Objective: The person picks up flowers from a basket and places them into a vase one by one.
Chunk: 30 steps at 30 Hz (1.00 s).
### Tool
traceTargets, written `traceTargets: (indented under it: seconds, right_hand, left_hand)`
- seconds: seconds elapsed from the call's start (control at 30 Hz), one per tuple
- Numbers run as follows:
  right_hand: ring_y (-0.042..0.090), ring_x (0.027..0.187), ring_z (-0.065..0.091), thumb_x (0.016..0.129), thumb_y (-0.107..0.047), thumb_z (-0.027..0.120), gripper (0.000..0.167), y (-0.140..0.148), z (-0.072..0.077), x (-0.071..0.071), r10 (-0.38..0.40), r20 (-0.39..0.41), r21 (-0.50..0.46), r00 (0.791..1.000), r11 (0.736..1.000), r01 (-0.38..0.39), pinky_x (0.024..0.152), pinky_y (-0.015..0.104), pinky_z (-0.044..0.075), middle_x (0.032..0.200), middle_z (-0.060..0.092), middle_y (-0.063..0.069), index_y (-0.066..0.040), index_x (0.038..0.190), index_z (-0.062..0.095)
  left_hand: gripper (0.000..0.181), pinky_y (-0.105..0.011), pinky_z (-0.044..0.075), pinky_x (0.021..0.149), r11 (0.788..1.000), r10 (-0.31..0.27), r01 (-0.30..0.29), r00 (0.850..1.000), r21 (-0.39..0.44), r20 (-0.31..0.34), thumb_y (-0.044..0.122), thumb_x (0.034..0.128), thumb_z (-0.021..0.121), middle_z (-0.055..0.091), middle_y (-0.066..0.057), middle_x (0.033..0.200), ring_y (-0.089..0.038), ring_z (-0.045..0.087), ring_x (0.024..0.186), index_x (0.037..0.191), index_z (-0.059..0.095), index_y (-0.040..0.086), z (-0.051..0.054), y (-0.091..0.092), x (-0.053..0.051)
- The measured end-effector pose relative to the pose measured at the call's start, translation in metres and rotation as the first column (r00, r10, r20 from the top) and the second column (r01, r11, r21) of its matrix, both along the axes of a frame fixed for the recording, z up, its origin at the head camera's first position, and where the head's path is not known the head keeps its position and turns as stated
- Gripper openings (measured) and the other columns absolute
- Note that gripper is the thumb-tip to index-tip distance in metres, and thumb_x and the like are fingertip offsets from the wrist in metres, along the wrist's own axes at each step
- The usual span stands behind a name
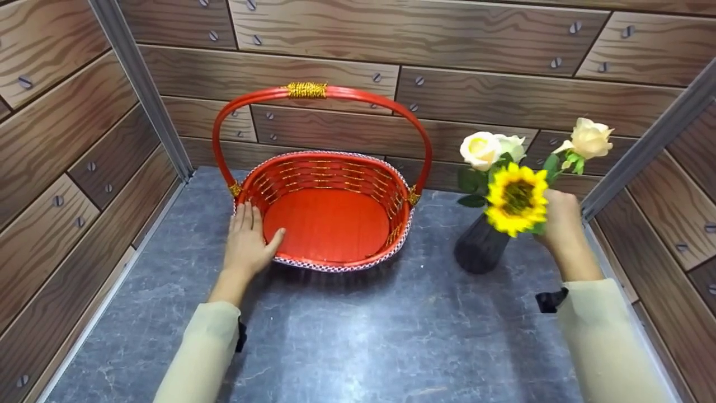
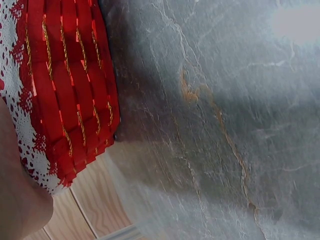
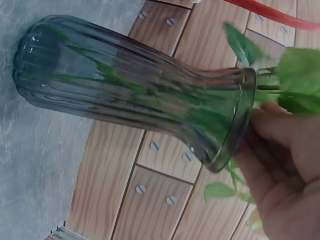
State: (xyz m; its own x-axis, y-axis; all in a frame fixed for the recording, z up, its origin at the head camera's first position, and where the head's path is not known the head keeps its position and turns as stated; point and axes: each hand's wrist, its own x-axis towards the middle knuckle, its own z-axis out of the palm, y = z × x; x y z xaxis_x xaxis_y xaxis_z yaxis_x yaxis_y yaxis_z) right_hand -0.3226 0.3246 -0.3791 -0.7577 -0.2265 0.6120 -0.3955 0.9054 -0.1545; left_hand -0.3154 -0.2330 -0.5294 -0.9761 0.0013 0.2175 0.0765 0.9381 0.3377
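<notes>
A red woven basket (image 1: 327, 224) with a tall arched handle stands on the grey marbled surface. My left hand (image 1: 246, 240) rests on its left rim, fingers straight and thumb spread over the front edge. To the right stands a ribbed clear glass vase (image 3: 135, 80), looking dark from above, with green stems inside. My right hand (image 1: 562, 218) is at the vase's mouth, fingers curled around the stem of a yellow sunflower (image 1: 517, 200). The exact pinch is hidden behind the bloom and leaves. Pale cream roses (image 1: 481, 150) rise from the vase, and another cream rose (image 1: 591, 138) leans right.
Wood-patterned panels (image 1: 313, 28) enclose the surface at the back and both sides. Grey metal corner strips (image 1: 142, 84) join them. The basket's handle (image 1: 306, 90), wrapped in gold at its top, arches up before the back wall. Bare marbled surface (image 1: 358, 336) lies in front of the basket.
</notes>
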Motion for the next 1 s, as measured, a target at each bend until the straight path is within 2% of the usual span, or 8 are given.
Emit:
traceTargets:
  seconds: [0.07,0.13,0.23,0.37,0.6,0.77,0.9,1.0]
  right_hand:
    - [0.042,0.057,0.057,0.079,0.008,0.057,0.013,0.004,0.001,0.002,-0.025,-0.095,-0.07,0.995,0.997,0.018,0.059,0.058,0.043,0.064,0.062,0.022,0.004,0.067,0.059]
    - [0.038,0.065,0.063,0.083,0.007,0.06,0.012,0.007,0.002,0.004,-0.081,-0.127,-0.168,0.989,0.984,0.059,0.064,0.05,0.047,0.077,0.071,0.021,0.004,0.082,0.071]
    - [0.007,0.076,0.069,0.089,0.001,0.068,0.017,0.011,0.006,0.009,-0.163,-0.1,-0.294,0.982,0.947,0.128,0.073,0.023,0.051,0.095,0.077,0.014,-0.006,0.1,0.079]
    - [-0.026,0.074,0.05,0.09,-0.007,0.073,0.017,0.014,0.009,0.018,-0.206,-0.081,-0.417,0.975,0.896,0.155,0.07,0.0,0.038,0.098,0.077,0.01,-0.011,0.105,0.08]
    - [-0.02,0.079,0.057,0.093,-0.01,0.069,0.02,0.011,0.01,0.032,-0.151,-0.092,-0.456,0.984,0.885,0.093,0.071,0.001,0.044,0.102,0.076,0.012,-0.008,0.111,0.077]
    - [-0.014,0.091,0.06,0.089,-0.006,0.072,0.027,0.003,0.011,0.045,-0.057,-0.146,-0.471,0.988,0.882,-0.019,0.079,0.004,0.047,0.107,0.075,0.011,-0.01,0.116,0.075]
    - [-0.008,0.102,0.058,0.087,-0.008,0.075,0.036,0.004,0.007,0.058,-0.008,-0.156,-0.41,0.988,0.91,-0.057,0.09,0.005,0.042,0.115,0.071,0.013,-0.012,0.123,0.072]
    - [0.015,0.115,0.059,0.087,-0.018,0.076,0.045,0.006,0.002,0.067,0.009,-0.124,-0.333,0.992,0.942,-0.05,0.101,0.021,0.042,0.125,0.067,0.016,-0.015,0.131,0.067]
  left_hand:
    - [0.091,-0.051,0.004,0.124,1.0,-0.002,0.002,1.0,-0.005,0.0,0.059,0.0989,0.043,0.016,-0.032,0.16,-0.043,0.007,0.152,0.151,0.023,-0.013,0.001,-0.001,-0.003]
    - [0.091,-0.052,0.005,0.124,1.0,-0.002,0.002,1.0,-0.013,-0.004,0.059,0.0989,0.042,0.017,-0.032,0.16,-0.043,0.007,0.152,0.151,0.024,-0.013,0.002,-0.002,-0.005]
    - [0.09,-0.053,0.006,0.124,1.0,0.001,-0.001,1.0,-0.017,-0.015,0.058,0.0987,0.043,0.018,-0.032,0.16,-0.044,0.008,0.152,0.151,0.025,-0.013,0.003,-0.004,-0.007]
    - [0.09,-0.053,0.005,0.124,1.0,-0.002,0.002,1.0,-0.01,-0.024,0.057,0.0983,0.045,0.018,-0.032,0.16,-0.044,0.009,0.152,0.151,0.026,-0.013,0.005,-0.009,-0.009]
    - [0.088,-0.054,0.005,0.124,1.0,-0.012,0.013,0.999,0.017,-0.039,0.056,0.0984,0.047,0.017,-0.028,0.162,-0.043,0.007,0.152,0.153,0.024,-0.009,0.009,-0.021,-0.014]
    - [0.085,-0.055,0.007,0.123,0.998,-0.019,0.026,0.993,0.057,-0.117,0.054,0.0981,0.049,0.021,-0.025,0.162,-0.042,0.009,0.152,0.154,0.027,-0.005,0.016,-0.024,-0.014]
    - [0.082,-0.055,0.013,0.122,0.997,-0.045,0.057,0.982,0.059,-0.184,0.053,0.0967,0.053,0.023,-0.022,0.162,-0.044,0.014,0.151,0.154,0.031,-0.001,0.033,-0.019,-0.004]
    - [0.084,-0.055,0.018,0.121,0.996,-0.082,0.085,0.977,0.009,-0.196,0.056,0.0954,0.054,0.023,-0.02,0.163,-0.044,0.017,0.15,0.155,0.032,0.002,0.053,-0.012,0.01]
